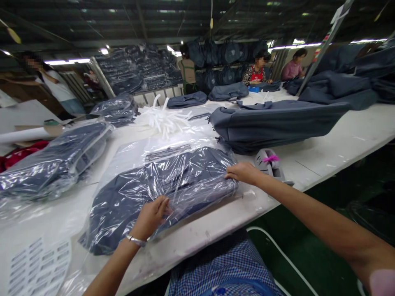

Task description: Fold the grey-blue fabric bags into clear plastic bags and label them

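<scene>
A dark blue-grey fabric bag inside a clear plastic bag (123, 197) lies on the white table in front of me. My right hand (242, 172) grips the plastic at its right end, fingers closed. At the near edge, my left hand (152, 216), with a bracelet on the wrist, has its fingers pinched together on the plastic film. Just beyond my right hand stands a tape dispenser (270, 160) with a pink piece on it. Behind the wrapped bag rests an unwrapped dark fabric bag (277, 123).
Wrapped bags (55, 160) lie on the left, near a sheet of labels (40, 267). A pile of white strips (163, 117) sits farther back. More fabric bags (339, 88) are heaped at the right. Several people work around the table. A white cable (284, 250) hangs below the edge.
</scene>
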{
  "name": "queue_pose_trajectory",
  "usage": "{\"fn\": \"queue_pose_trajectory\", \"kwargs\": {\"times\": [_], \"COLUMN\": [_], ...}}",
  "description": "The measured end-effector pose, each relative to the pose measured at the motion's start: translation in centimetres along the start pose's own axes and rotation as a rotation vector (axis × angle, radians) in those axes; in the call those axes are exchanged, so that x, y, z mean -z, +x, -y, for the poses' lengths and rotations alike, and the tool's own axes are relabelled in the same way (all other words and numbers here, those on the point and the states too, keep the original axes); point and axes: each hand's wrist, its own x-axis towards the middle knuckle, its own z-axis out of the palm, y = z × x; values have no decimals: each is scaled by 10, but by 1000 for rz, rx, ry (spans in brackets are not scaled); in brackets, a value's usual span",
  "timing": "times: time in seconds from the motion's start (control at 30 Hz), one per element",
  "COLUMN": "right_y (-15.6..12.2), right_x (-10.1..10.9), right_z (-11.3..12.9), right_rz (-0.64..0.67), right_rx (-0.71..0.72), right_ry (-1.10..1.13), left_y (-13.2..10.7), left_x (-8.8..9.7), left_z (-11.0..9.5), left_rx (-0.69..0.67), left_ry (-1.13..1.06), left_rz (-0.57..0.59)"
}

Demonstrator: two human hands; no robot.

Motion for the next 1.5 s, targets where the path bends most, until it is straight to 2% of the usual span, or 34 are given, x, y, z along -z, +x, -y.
{"fn": "queue_pose_trajectory", "kwargs": {"times": [0.07,0.13,0.2,0.27,0.43,0.57,0.67,0.87,1.0,1.13,1.3,1.5], "right_y": [-3,-6,-5,1,23,32,35,32,30,34,32,34], "right_x": [-3,-8,-12,-11,-7,-10,-8,14,29,32,13,-21], "right_z": [1,-1,-6,-12,-23,-36,-46,-50,-46,-42,-43,-40], "right_rz": [-79,-143,-151,-73,271,381,407,326,313,277,194,-108], "right_rx": [78,115,116,79,-134,-237,-254,-178,-86,-38,-95,-192], "right_ry": [-61,-23,69,207,566,771,850,892,739,624,728,375], "left_y": [-5,-10,-12,-11,2,8,8,6,6,5,0,3], "left_x": [-4,-8,-11,-12,-8,-9,-12,-17,-19,-20,-24,-25], "left_z": [4,9,11,12,6,1,-1,7,16,19,19,11], "left_rx": [-43,-82,-96,-68,67,91,103,78,54,60,94,118], "left_ry": [38,61,71,76,31,10,8,39,71,44,-73,11], "left_rz": [-65,-129,-177,-196,-136,-166,-190,-194,-195,-197,-227,-261]}}
